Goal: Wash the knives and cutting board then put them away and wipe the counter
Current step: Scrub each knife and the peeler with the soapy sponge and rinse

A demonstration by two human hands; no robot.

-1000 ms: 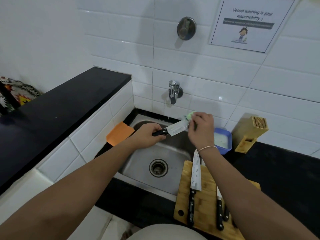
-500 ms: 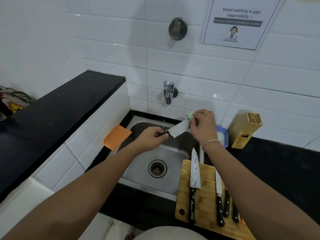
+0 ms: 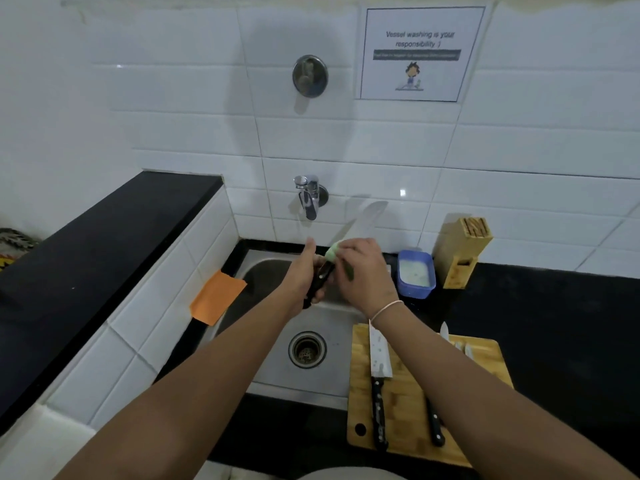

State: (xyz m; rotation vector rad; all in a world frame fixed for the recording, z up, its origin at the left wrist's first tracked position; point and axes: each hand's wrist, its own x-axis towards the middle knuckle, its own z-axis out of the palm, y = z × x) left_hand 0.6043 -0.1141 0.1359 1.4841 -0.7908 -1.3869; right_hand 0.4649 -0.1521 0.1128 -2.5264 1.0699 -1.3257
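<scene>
Left grip: the left hand [image 3: 304,271] curls round the black handle of a knife [image 3: 346,233], whose long, motion-blurred blade points up and right toward the tiled wall.
Right grip: the right hand [image 3: 365,271] pinches a green scrub sponge [image 3: 334,252] against the base of the blade; a thin band circles the wrist.
Sink: a brushed steel sink [image 3: 329,375] with a round drain lies under both hands, below a chrome tap [image 3: 309,197].
Cutting board: a pale wooden cutting board [image 3: 405,403] overhangs the sink's right edge, carrying a broad chef's knife [image 3: 379,379] and smaller black-handled knives.
Tabletop: the glossy black tabletop [image 3: 554,341] bears a wooden knife block [image 3: 460,251] and a blue tub [image 3: 415,275] of whitish liquid.
Room: an orange cloth [image 3: 216,297] drapes left of the sink; a paper notice [image 3: 420,53] is on the white tiles.
</scene>
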